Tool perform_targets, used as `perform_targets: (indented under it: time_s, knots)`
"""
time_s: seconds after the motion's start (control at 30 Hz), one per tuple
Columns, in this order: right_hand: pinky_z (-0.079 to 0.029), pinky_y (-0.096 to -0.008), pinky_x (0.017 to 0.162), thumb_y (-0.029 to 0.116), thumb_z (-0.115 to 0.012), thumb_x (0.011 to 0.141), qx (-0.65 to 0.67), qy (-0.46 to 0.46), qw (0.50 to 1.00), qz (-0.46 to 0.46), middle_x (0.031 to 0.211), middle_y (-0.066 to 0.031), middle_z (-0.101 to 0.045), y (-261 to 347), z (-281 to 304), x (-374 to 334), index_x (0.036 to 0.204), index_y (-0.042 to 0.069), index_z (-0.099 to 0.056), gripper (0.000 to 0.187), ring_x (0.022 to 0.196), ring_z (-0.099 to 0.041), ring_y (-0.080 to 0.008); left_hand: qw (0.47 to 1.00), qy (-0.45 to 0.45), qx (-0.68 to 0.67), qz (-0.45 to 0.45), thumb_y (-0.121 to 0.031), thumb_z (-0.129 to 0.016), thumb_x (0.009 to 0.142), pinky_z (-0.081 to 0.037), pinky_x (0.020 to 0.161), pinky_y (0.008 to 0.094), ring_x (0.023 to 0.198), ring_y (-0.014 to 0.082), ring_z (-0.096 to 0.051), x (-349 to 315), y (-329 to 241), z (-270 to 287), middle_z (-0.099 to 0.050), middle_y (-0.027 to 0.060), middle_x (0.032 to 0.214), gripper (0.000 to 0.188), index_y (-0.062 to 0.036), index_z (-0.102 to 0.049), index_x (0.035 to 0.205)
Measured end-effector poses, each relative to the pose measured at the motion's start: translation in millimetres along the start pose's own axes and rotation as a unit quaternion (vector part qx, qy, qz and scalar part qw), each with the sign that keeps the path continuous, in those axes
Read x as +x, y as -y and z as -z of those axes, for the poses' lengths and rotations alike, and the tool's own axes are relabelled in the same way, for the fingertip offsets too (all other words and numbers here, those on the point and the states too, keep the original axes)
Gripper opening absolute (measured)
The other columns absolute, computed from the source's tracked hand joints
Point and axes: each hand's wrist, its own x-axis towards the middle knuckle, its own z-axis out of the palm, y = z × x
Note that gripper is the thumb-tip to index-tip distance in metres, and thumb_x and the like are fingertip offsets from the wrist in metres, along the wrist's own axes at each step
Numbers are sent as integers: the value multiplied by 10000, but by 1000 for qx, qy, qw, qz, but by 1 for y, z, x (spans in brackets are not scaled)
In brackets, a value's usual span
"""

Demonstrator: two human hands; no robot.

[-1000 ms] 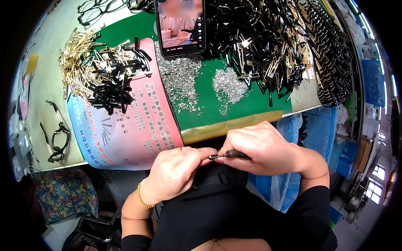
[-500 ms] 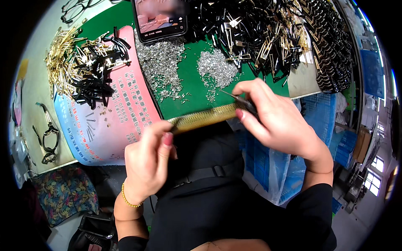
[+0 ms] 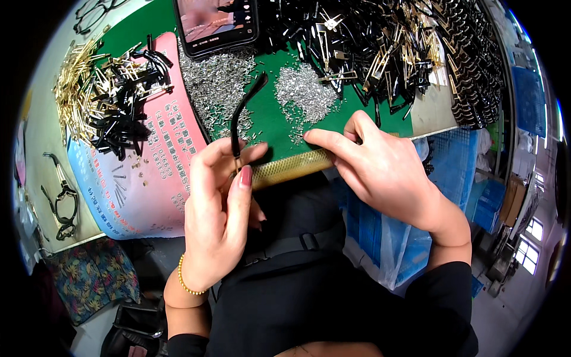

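Observation:
My left hand [image 3: 217,205] pinches a glasses temple [image 3: 239,122], its black curved tip pointing up and its gold metal end between my thumb and fingers. Over the green mat [image 3: 270,128], my right hand [image 3: 380,169] has its index finger stretched to the near edge of a pile of tiny silver metal pieces [image 3: 306,92]. Its other fingers are curled, and only a dark sliver shows between them, so what they hold is hidden. A yellow mesh-patterned strip [image 3: 291,169] runs along the table edge between my hands. Left of that pile lie many small silver pins or screws [image 3: 217,89].
A phone [image 3: 217,27] stands at the back. Gold and black temples [image 3: 113,98] lie heaped on a pink-blue printed sheet [image 3: 178,134]; a larger black-gold heap [image 3: 380,53] fills the back right. Glasses frame parts [image 3: 64,202] lie far left. Blue crates [image 3: 449,163] stand right of the table.
The glasses temple now stands upright in my left hand; before, it could not be seen there. My right index finger has reached out to the silver pile, and the thin-tipped dark tool is hidden.

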Motion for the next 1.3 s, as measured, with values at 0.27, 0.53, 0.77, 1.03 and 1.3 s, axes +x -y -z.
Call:
perform_targets:
  time_s: [0.27,0.53,0.77,1.03,1.3]
  knots:
    - [-520,-363,523,75,-634,889,-10,18,1000,3,885,-120,-533,3,2,6,1329,214,-610,462,669,-659,-255,999,31,-31,24,-74,-470,1077,-504,536,215,555,71,-590,1,5,-1,-746,122,1097,252,32,-431,1302]
    - [-530,-381,522,116,-569,952,43,66,997,10,947,-146,-572,4,8,11,1389,214,-534,450,657,-674,-287,997,14,-33,62,-84,-528,1062,-528,530,216,568,63,-636,8,3,-3,-763,87,902,212,44,-647,1180]
    - [-524,-256,514,201,-410,1059,565,277,758,-170,903,-60,-577,25,30,31,1488,90,-308,455,602,-598,-100,999,2,54,-1,-102,-537,1059,-522,523,214,573,64,-625,7,10,-7,-752,81,894,221,26,-638,1209]
    - [-531,-251,505,219,-418,1064,579,273,745,-190,865,-28,-527,23,32,31,1476,99,-323,440,616,-608,-97,981,-24,167,-95,-32,-602,1001,-535,546,288,585,157,-676,7,13,-14,-740,97,838,233,7,-639,1228]
    - [-417,-261,402,142,-490,1057,718,272,584,-263,946,-72,-547,24,31,26,1419,56,-262,436,491,-531,-115,823,-91,409,-383,35,-702,880,-485,505,302,556,195,-608,15,35,-11,-623,84,726,303,101,-631,1167]
